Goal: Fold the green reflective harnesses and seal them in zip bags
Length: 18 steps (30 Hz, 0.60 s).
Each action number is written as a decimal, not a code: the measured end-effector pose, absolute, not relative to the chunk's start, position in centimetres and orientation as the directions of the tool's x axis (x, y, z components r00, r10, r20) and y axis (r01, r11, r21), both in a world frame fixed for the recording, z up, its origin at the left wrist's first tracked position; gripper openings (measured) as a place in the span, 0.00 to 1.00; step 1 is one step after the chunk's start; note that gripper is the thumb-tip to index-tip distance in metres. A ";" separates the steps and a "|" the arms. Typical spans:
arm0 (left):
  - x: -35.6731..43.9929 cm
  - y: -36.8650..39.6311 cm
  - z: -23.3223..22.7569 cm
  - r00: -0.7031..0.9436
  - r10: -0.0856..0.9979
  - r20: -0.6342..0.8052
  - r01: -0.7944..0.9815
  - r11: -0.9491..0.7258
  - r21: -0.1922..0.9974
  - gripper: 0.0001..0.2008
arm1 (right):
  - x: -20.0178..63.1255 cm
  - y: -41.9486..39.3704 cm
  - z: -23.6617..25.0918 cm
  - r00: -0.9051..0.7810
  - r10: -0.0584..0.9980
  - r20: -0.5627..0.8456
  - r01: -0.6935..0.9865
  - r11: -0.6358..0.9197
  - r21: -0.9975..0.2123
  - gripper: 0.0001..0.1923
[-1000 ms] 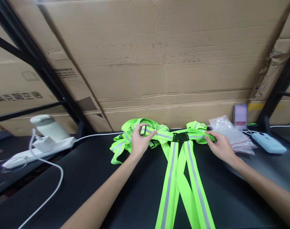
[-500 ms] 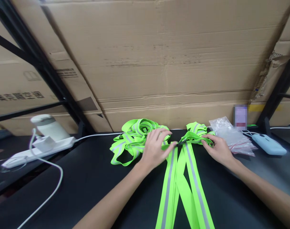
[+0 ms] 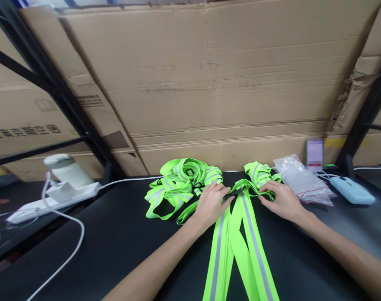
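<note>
Neon-green reflective straps [image 3: 220,255] with grey stripes run down the black table toward me. At their far end, my left hand [image 3: 212,202] is closed on a black buckle [image 3: 233,193] joined to the straps. To its right, my right hand [image 3: 281,199] pinches a looped green part of the same strap. A loose pile of green straps [image 3: 174,182] lies beyond my left hand, with small black fittings in it. Another bundled strap [image 3: 258,172] rests just behind my right hand. My fingers hide part of the buckle.
Clear plastic bags [image 3: 303,179] and a light-blue device [image 3: 352,190] lie at the right. On the left, a white power strip [image 3: 24,213] carries a plug and cable beside a white bottle [image 3: 69,171]. Cardboard [image 3: 215,83] walls off the back, between black metal posts.
My left hand has moved down and slightly right onto the buckle, uncovering more of the pile. My right hand has shifted slightly left with the strap.
</note>
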<state>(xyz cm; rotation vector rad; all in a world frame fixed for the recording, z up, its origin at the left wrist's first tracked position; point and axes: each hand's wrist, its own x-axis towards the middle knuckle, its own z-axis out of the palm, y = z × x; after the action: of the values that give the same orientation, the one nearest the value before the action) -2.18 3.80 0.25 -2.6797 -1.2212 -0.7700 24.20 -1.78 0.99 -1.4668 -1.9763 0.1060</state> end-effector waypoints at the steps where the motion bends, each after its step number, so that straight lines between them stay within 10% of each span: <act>1: -2.1 3.7 0.5 0.560 0.668 0.490 0.723 -0.683 0.106 0.07 | 24.2 -1.8 1.1 -0.179 0.869 0.462 0.809 0.397 -0.433 0.07; 8: -1.0 4.1 3.3 0.534 0.758 0.374 0.742 -0.632 0.223 0.08 | 24.9 -0.5 2.4 -0.393 0.788 0.474 0.753 0.572 -0.325 0.07; 14: 0.2 6.5 9.2 0.508 0.801 0.316 0.748 -0.592 0.300 0.08 | 25.0 2.6 7.9 -0.251 0.795 0.551 0.897 0.406 -0.176 0.12; 18: 0.7 7.5 13.8 0.478 0.822 0.310 0.760 -0.564 0.323 0.05 | 22.8 2.7 13.3 -0.134 0.684 0.717 0.830 0.472 -0.296 0.13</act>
<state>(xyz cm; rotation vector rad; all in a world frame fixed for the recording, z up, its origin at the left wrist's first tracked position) 0.71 7.53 13.82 -2.8192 -1.5196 -0.7211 22.77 2.71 13.28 -1.2686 -1.8743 -0.2170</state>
